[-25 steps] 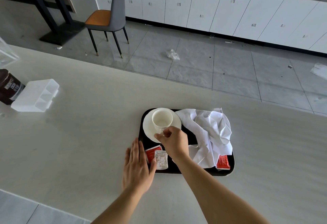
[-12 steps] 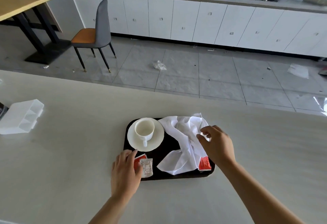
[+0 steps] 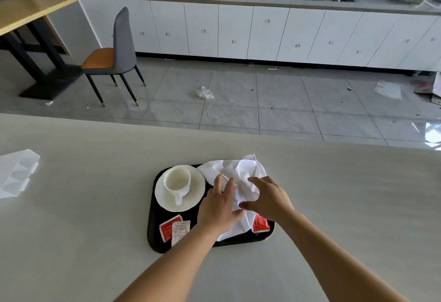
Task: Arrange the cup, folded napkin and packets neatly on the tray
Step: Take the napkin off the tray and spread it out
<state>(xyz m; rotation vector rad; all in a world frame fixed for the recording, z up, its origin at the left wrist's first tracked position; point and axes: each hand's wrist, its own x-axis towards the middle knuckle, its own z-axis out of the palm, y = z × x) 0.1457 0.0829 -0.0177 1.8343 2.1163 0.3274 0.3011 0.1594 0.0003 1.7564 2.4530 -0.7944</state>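
A black tray (image 3: 151, 235) lies on the pale counter. On its left part a white cup (image 3: 177, 180) stands on a white saucer (image 3: 196, 198), handle toward me. A crumpled white napkin (image 3: 238, 168) covers the tray's right part and hangs over its far edge. A red packet (image 3: 166, 229) and a white packet (image 3: 181, 230) overlap at the tray's near left; another red packet (image 3: 260, 224) lies at the near right, partly under the napkin. My left hand (image 3: 219, 206) rests flat on the napkin, fingers spread. My right hand (image 3: 270, 200) pinches a bunch of napkin between thumb and fingers.
A clear plastic divided box (image 3: 16, 174) sits at the counter's left edge. Beyond the counter lie a tiled floor with scraps, a grey chair (image 3: 117, 56) with an orange seat, a wooden table and white cabinets.
My left hand left the packets at the tray's near left and moved right onto the napkin. My right hand closed in on the napkin's middle. The camera tilted up.
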